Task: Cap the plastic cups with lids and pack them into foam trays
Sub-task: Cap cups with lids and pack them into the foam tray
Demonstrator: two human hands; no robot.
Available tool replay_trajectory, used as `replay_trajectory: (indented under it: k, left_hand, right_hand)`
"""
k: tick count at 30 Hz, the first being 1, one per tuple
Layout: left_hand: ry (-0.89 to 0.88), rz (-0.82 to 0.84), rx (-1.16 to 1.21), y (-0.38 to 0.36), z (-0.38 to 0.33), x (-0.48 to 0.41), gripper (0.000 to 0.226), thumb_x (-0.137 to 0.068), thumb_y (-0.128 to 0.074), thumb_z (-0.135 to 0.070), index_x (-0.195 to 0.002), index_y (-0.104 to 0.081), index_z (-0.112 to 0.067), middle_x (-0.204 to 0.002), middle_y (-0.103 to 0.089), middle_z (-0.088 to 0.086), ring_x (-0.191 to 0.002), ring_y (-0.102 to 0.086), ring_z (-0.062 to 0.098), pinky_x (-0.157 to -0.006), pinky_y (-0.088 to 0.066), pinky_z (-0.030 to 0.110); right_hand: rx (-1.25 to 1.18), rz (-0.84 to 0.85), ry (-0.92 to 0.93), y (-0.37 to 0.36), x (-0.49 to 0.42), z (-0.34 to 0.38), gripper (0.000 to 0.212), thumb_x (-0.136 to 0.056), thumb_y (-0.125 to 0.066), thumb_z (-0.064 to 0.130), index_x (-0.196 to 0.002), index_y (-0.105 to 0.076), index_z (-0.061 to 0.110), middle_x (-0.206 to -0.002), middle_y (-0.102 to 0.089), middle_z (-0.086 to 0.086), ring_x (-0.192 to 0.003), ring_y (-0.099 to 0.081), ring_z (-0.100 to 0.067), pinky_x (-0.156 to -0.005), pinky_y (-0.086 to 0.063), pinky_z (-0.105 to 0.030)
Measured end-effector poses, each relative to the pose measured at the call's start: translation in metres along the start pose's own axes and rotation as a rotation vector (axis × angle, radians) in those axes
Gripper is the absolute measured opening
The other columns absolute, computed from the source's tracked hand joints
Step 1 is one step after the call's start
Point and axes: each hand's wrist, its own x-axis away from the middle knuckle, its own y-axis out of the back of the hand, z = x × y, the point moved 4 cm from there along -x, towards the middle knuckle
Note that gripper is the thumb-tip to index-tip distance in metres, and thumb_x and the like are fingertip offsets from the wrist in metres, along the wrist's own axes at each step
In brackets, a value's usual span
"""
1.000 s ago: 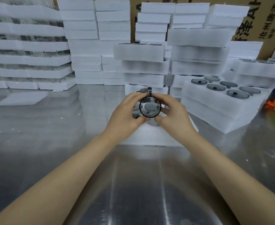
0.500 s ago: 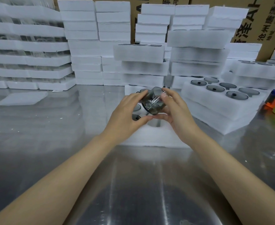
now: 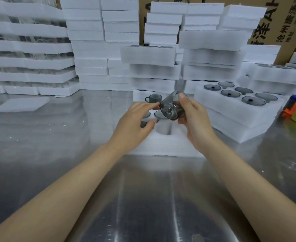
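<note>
What worries me here is a slip: the smoky cup (image 3: 171, 110) is tilted in the air and only my right hand (image 3: 194, 123) truly carries it, so a slick wall could twist out and drop, or meet the 1 empty hole (image 3: 164, 130) askew and jam on the foam rim. Whether it is fully capped I cannot tell; if not, pushing it down could pop the top. From the left: my left hand (image 3: 135, 124) has its fingers loosely spread, forefinger tip at the cup's left edge, touching or not I cannot tell. The cup hangs just right of those fingertips, above the hole in the tray (image 3: 161, 147) beyond the left thumb. The right forefinger curls over the cup, thumb under it, pinching it. Well right of those fingers, a full tray (image 3: 231, 123) holds 6 capped cups.
</note>
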Motion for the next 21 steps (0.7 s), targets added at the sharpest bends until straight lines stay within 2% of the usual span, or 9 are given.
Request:
replay_trajectory:
  k: [2, 4, 6, 9, 12, 16, 19, 21]
  left_hand:
    - [0.010, 0.000, -0.008, 0.001, 0.001, 0.000, 0.042, -0.089, -0.058, -0.015, -0.131, -0.056, -0.020, -0.128, -0.058, -0.008, -0.118, -0.048, 0.009, -0.092, -0.043, 0.020]
    - [0.018, -0.002, -0.008, 0.001, 0.001, 0.000, 0.043, -0.088, -0.057, -0.011, -0.130, -0.056, -0.020, -0.127, -0.058, -0.009, -0.118, -0.048, 0.008, -0.090, -0.041, 0.015]
    - [0.022, -0.002, -0.005, 0.001, 0.000, 0.000, 0.046, -0.088, -0.055, -0.010, -0.132, -0.054, -0.022, -0.125, -0.059, -0.012, -0.116, -0.047, 0.004, -0.088, -0.040, 0.011]
    - [0.038, 0.012, 0.006, 0.001, 0.001, 0.000, 0.049, -0.088, -0.054, -0.007, -0.133, -0.052, -0.026, -0.123, -0.059, -0.017, -0.114, -0.047, 0.000, -0.088, -0.039, 0.010]
    - [0.023, 0.029, -0.002, 0.001, 0.000, 0.000, 0.046, -0.089, -0.054, -0.005, -0.130, -0.055, -0.025, -0.121, -0.060, -0.013, -0.115, -0.048, 0.005, -0.092, -0.041, 0.017]
    - [0.018, 0.028, -0.022, -0.001, 0.000, 0.000, 0.040, -0.089, -0.053, -0.002, -0.122, -0.063, -0.022, -0.120, -0.061, -0.009, -0.114, -0.050, 0.009, -0.094, -0.044, 0.029]
    - [0.014, 0.033, -0.039, -0.001, -0.001, 0.000, 0.039, -0.090, -0.051, -0.001, -0.122, -0.063, -0.021, -0.120, -0.062, -0.009, -0.114, -0.051, 0.010, -0.095, -0.044, 0.033]
    - [-0.005, 0.037, -0.046, -0.001, -0.003, 0.000, 0.040, -0.089, -0.050, 0.001, -0.121, -0.064, -0.020, -0.119, -0.063, -0.010, -0.113, -0.052, 0.010, -0.095, -0.045, 0.037]
  right_hand:
    - [0.214, -0.021, 0.099, 0.004, 0.002, 0.004, 0.037, -0.091, -0.059, 0.043, -0.078, -0.062, 0.008, -0.070, -0.062, 0.001, -0.062, -0.053, -0.009, -0.064, -0.042, -0.025]
    - [0.415, 0.018, 0.213, 0.003, 0.007, 0.007, 0.034, -0.089, -0.063, 0.039, -0.068, -0.059, 0.012, -0.072, -0.062, 0.000, -0.062, -0.050, -0.008, -0.061, -0.039, -0.024]
    - [0.531, 0.071, 0.279, 0.000, 0.010, 0.008, 0.033, -0.088, -0.064, 0.034, -0.068, -0.059, 0.009, -0.088, -0.066, -0.006, -0.073, -0.055, -0.014, -0.067, -0.041, -0.028]
    - [0.646, 0.204, 0.307, -0.004, 0.012, 0.009, 0.027, -0.087, -0.067, 0.029, -0.069, -0.054, 0.014, -0.108, -0.064, 0.002, -0.092, -0.056, -0.015, -0.078, -0.042, -0.027]
    - [0.750, 0.354, 0.310, -0.008, 0.014, 0.009, 0.028, -0.084, -0.068, 0.029, -0.066, -0.049, 0.021, -0.120, -0.060, 0.006, -0.107, -0.053, -0.013, -0.088, -0.041, -0.028]
    - [0.718, 0.356, 0.331, -0.007, 0.013, 0.011, 0.029, -0.082, -0.073, 0.027, -0.063, -0.051, 0.019, -0.115, -0.062, 0.005, -0.103, -0.057, -0.012, -0.086, -0.044, -0.028]
    - [0.739, 0.329, 0.325, -0.003, 0.010, 0.009, 0.029, -0.075, -0.078, 0.032, -0.057, -0.056, 0.025, -0.118, -0.062, 0.008, -0.087, -0.057, -0.005, -0.075, -0.039, -0.019]
    - [0.712, 0.339, 0.292, 0.001, 0.008, 0.006, 0.024, -0.070, -0.081, 0.035, -0.060, -0.066, 0.020, -0.117, -0.061, 0.011, -0.090, -0.057, 0.000, -0.074, -0.037, -0.013]
